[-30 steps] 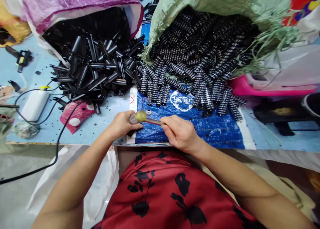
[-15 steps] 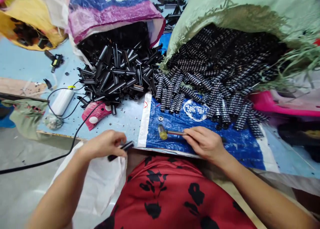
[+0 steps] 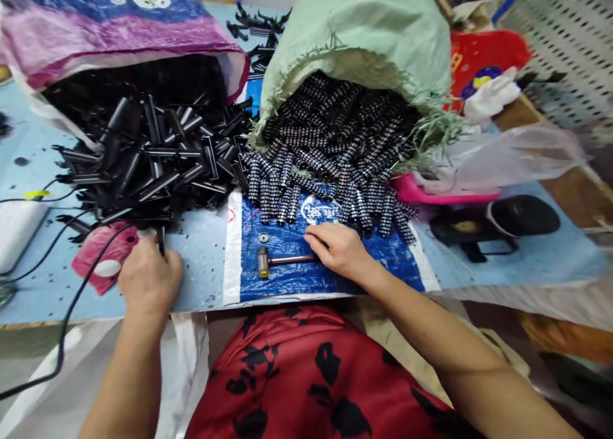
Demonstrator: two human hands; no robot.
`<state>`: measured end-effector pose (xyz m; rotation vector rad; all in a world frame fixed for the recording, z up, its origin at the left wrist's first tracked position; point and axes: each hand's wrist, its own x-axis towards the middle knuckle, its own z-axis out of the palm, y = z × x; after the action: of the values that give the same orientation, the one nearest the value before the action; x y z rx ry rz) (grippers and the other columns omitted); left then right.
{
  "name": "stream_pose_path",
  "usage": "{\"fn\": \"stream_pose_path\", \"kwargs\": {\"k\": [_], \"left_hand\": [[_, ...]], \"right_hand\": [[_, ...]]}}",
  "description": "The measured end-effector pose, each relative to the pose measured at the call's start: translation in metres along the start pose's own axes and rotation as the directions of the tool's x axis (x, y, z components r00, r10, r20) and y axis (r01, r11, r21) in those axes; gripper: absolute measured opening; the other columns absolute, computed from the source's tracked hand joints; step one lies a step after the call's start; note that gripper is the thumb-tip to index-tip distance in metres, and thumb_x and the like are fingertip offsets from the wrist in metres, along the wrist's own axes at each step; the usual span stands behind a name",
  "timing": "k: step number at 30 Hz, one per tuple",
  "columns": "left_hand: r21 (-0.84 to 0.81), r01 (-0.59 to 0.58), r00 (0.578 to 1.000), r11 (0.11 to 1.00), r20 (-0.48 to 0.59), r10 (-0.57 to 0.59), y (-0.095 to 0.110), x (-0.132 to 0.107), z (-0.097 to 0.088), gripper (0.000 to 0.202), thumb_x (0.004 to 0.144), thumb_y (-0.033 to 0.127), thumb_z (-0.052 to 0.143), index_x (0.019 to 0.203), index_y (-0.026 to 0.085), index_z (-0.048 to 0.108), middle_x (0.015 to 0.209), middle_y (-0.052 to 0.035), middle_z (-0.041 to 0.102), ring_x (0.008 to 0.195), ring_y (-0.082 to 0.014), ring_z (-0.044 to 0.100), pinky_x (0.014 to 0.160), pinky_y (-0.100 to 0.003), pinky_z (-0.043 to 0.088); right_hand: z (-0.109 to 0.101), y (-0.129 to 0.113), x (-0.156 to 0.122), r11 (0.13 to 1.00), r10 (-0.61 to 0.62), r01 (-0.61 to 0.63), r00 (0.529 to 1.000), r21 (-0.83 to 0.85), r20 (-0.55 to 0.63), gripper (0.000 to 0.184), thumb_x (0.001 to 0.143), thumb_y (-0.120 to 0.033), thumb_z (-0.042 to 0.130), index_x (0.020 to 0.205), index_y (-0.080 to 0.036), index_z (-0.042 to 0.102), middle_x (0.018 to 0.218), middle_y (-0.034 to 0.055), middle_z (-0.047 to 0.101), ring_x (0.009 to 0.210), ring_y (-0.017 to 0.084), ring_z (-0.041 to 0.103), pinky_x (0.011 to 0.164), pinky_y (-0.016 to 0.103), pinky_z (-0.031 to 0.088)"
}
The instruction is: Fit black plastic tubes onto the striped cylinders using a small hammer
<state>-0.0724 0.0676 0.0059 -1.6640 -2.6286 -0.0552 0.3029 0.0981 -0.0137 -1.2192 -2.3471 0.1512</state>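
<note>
My left hand (image 3: 149, 278) rests on the light blue table at the near edge of a heap of plain black tubes (image 3: 153, 152), its fingers closed round one black tube (image 3: 161, 240). My right hand (image 3: 339, 250) lies on the blue tarp (image 3: 393, 260), gripping the handle of a small hammer (image 3: 275, 261) whose yellowish head lies flat on the tarp. A heap of black tubes with white dot patterns (image 3: 330, 145) spills from a green woven sack (image 3: 354, 37) just beyond my right hand.
A pink-and-purple sack (image 3: 110, 37) holds the plain tubes. A small metal ring (image 3: 264, 237) lies on the tarp. A black cable (image 3: 67, 298) crosses a pink spotted item (image 3: 103, 260) at left. A pink tray (image 3: 431, 193) and a black object (image 3: 498, 222) sit at right.
My left hand moved from the white bag below the table edge up to the plain tube heap and took hold of a tube. My right hand laid the hammer on the tarp.
</note>
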Motion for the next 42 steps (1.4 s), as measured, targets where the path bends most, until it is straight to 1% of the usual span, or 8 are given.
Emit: {"fn": "stream_pose_path", "kwargs": {"k": [11, 15, 18, 20, 23, 26, 35, 42], "left_hand": [[-0.503, -0.081, 0.993, 0.86, -0.116, 0.025, -0.027, -0.033, 0.009, 0.029, 0.089, 0.039, 0.054, 0.09, 0.016, 0.072, 0.085, -0.0084, 0.072, 0.079, -0.0215, 0.066, 0.076, -0.034, 0.05], [-0.787, -0.118, 0.941, 0.606, -0.283, -0.184, -0.014, -0.036, 0.003, 0.022, 0.08, 0.031, 0.071, 0.096, 0.017, 0.075, 0.084, -0.0021, 0.07, 0.073, -0.0137, 0.062, 0.073, -0.027, 0.049], [-0.984, -0.08, 0.938, 0.156, -0.127, -0.322, 0.006, -0.031, -0.012, 0.018, 0.068, 0.021, 0.079, 0.084, 0.018, 0.073, 0.085, -0.0008, 0.071, 0.077, -0.0125, 0.064, 0.076, -0.025, 0.051], [-0.982, -0.018, 0.966, -0.187, 0.031, -0.255, 0.021, -0.027, -0.024, 0.02, 0.063, 0.015, 0.078, 0.078, 0.019, 0.067, 0.093, -0.0012, 0.074, 0.089, -0.0153, 0.069, 0.085, -0.029, 0.055], [-0.904, 0.1, 0.984, -0.415, 0.153, -0.096, 0.042, -0.025, -0.037, 0.023, 0.059, 0.012, 0.076, 0.077, 0.021, 0.065, 0.086, 0.0004, 0.074, 0.09, -0.0196, 0.072, 0.092, -0.039, 0.058], [-0.879, 0.203, 0.959, -0.431, 0.268, -0.094, 0.06, -0.028, -0.038, 0.027, 0.054, 0.013, 0.08, 0.078, 0.021, 0.069, 0.074, 0.0026, 0.068, 0.073, -0.0153, 0.068, 0.077, -0.031, 0.059], [-0.63, 0.578, 0.815, -0.52, 0.479, 0.326, 0.096, -0.058, -0.028, 0.03, 0.063, 0.02, 0.088, 0.083, 0.019, 0.067, 0.092, -0.0053, 0.074, 0.101, -0.0229, 0.072, 0.088, -0.034, 0.06], [-0.936, 0.331, 0.913, -0.12, 0.286, 0.29, 0.112, -0.077, -0.008, 0.033, 0.093, 0.048, 0.071, 0.114, 0.024, 0.063, 0.072, 0.0033, 0.065, 0.045, -0.0072, 0.048, 0.047, -0.02, 0.04]], "right_hand": [[0.017, 0.035, 0.057, 0.893, -0.255, 0.314, 0.943, -0.322, 0.213, 0.028, 0.101, -0.011, 0.052, 0.121, -0.015, 0.07, 0.14, 0.0172, 0.063, 0.124, 0.031, 0.059, 0.093, 0.042, 0.045], [0.012, 0.034, 0.049, 0.927, -0.352, 0.36, 0.932, -0.103, 0.086, 0.027, 0.104, -0.013, 0.048, 0.125, -0.014, 0.066, 0.136, 0.0142, 0.068, 0.127, 0.027, 0.062, 0.107, 0.044, 0.043], [0.004, 0.007, 0.035, 0.942, -0.089, 0.082, 0.996, 0.325, 0.005, 0.025, 0.104, -0.029, 0.056, 0.123, -0.016, 0.065, 0.118, 0.0115, 0.074, 0.11, 0.023, 0.069, 0.101, 0.042, 0.05], [0.003, -0.018, 0.027, 0.694, 0.229, -0.251, 0.966, 0.675, 0.124, 0.032, 0.103, -0.046, 0.058, 0.118, -0.019, 0.064, 0.101, 0.0077, 0.074, 0.094, 0.021, 0.069, 0.088, 0.037, 0.055], [0.009, -0.05, 0.021, -0.054, 0.398, -0.551, 0.753, 0.833, 0.524, 0.054, 0.095, -0.07, 0.057, 0.109, -0.019, 0.065, 0.086, 0.0037, 0.068, 0.073, 0.016, 0.064, 0.068, 0.031, 0.054], [0.017, -0.067, 0.022, -0.38, 0.352, -0.566, 0.643, 0.731, 0.681, 0.064, 0.082, -0.079, 0.068, 0.101, -0.017, 0.068, 0.08, 0.0016, 0.062, 0.062, 0.011, 0.056, 0.056, 0.025, 0.047], [0.027, -0.084, 0.027, -0.35, 0.349, -0.463, 0.742, 0.814, 0.572, 0.062, 0.086, -0.077, 0.066, 0.104, -0.018, 0.061, 0.061, -0.0063, 0.049, 0.044, 0.007, 0.038, 0.042, 0.02, 0.029], [0.021, -0.078, 0.028, -0.485, 0.473, -0.33, 0.68, 0.81, 0.56, 0.058, 0.08, -0.075, 0.072, 0.099, -0.021, 0.063, 0.077, 0.0003, 0.063, 0.062, 0.013, 0.057, 0.056, 0.027, 0.051]]}}
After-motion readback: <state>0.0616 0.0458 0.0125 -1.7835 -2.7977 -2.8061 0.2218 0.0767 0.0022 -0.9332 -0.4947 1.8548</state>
